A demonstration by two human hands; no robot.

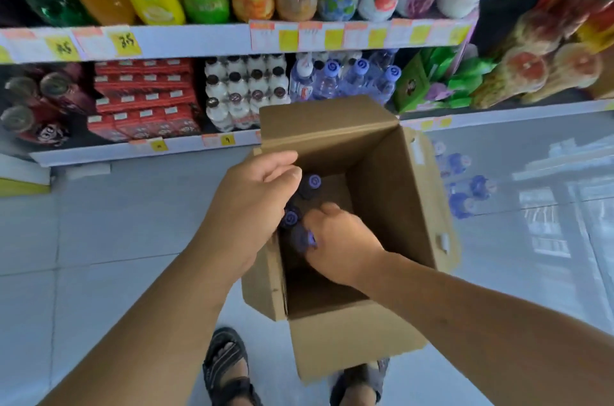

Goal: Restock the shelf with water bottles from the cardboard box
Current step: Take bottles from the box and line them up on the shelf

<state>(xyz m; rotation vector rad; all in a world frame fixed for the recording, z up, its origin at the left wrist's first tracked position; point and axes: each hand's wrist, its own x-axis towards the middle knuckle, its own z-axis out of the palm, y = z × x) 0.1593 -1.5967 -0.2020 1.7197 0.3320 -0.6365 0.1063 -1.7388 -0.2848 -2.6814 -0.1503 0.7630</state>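
Picking from the cardboard box on the floor: right hand low inside, seemingly curled round a purple-capped water bottle; left hand curled over neighbouring caps, grip impossible to tell. Next, calls for lifting straight up and carrying over the raised flap to the water row on the lower shelf. Tight there, between milky bottles and green cartons.
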